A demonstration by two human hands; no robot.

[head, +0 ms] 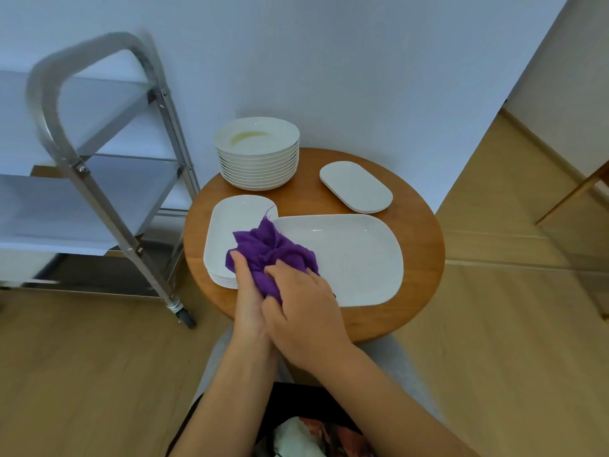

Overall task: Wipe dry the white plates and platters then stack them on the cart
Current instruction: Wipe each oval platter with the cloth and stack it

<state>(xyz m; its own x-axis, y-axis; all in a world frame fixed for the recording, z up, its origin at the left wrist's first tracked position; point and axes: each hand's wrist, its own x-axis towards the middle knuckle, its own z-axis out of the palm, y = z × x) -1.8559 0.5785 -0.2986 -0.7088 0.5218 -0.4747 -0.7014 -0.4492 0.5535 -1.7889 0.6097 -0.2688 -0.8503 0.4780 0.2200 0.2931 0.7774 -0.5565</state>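
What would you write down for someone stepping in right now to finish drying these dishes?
Left hand and right hand: both grip the bunched purple cloth over the near dishes.
On the round table: a large platter in front, a stack of rectangular plates to its left, a stack of round plates at the back, small oval platters back right.
Cart: stands left of the table; no dishes visible on its shelves.
Done: nothing stacked yet.
Left: wipe every piece, then stack on the cart.
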